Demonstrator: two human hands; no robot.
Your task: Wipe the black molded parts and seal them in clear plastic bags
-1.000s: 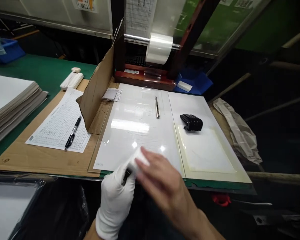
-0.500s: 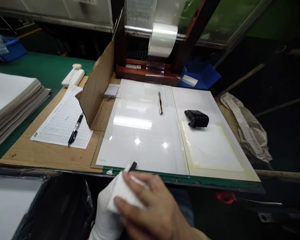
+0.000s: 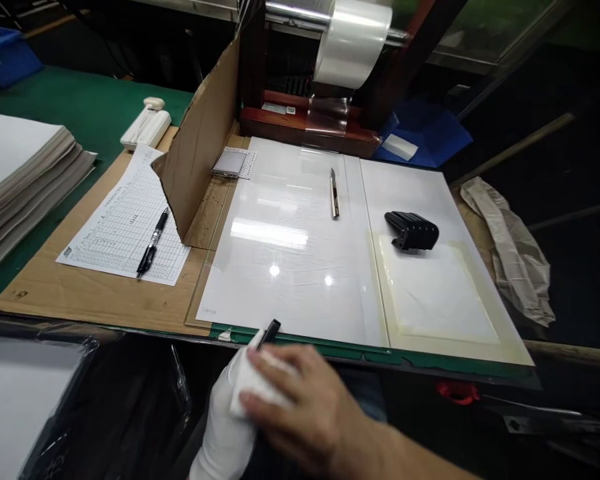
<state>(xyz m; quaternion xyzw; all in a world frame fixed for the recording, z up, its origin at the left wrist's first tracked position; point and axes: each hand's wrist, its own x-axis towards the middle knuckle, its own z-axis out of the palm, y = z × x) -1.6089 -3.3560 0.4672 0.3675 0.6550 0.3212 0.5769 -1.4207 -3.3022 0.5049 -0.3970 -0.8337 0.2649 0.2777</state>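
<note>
White cloth [image 3: 260, 389] by green table [image 3: 105, 93] (room [image 3: 545, 73] dim).

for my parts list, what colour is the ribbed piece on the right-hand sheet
The ribbed piece is black, seen best in the head view.

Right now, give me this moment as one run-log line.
left hand: gloved, holding black piece; right hand: bare, holding white wad; knife: on white sheet; pen: on printed form

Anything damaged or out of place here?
The upright cardboard has a ragged, torn-looking edge beside the printed form, and the green front edge looks nicked toward the right. The cutter knife lies loose in the work area, blade apparently out. No spill visible.
</note>
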